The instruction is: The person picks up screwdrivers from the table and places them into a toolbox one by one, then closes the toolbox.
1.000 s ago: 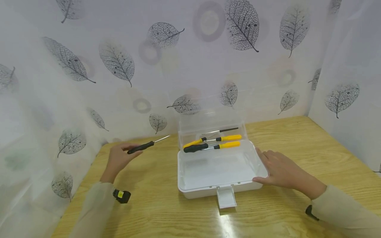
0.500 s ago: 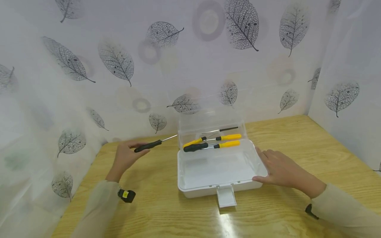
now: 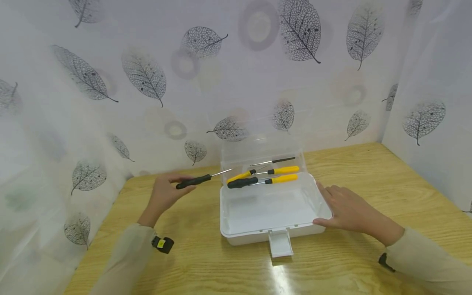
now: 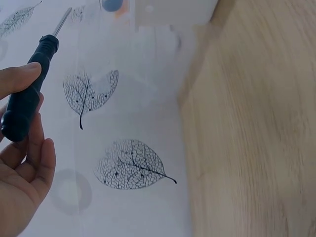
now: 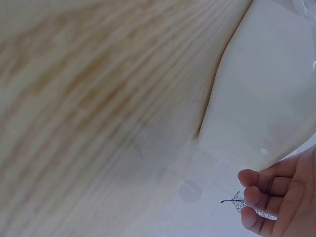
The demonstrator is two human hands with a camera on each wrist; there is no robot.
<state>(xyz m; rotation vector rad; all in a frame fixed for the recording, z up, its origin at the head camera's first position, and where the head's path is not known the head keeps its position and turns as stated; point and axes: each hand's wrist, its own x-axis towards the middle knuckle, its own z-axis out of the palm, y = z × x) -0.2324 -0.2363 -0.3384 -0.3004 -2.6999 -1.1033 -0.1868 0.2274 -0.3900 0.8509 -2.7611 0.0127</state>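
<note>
My left hand pinches a screwdriver by its black handle, raised left of the box with the metal shaft pointing right towards the lid. In the left wrist view, thumb and fingers close around that handle. The white plastic storage box stands with its clear lid tipped back. My right hand holds the box's right front corner, thumb at the front rim and fingers along the side; some fingertips show beside the white wall in the right wrist view.
At the back of the box, in the lid, lie several screwdrivers: yellow-handled ones, a thick black-handled one and a thin dark one. The front latch hangs down. A leaf-patterned sheet surrounds the wooden table.
My left hand has moved right with the screwdriver, whose tip now overlaps the left side of the lid in the head view. The right hand and the box have stayed put.
</note>
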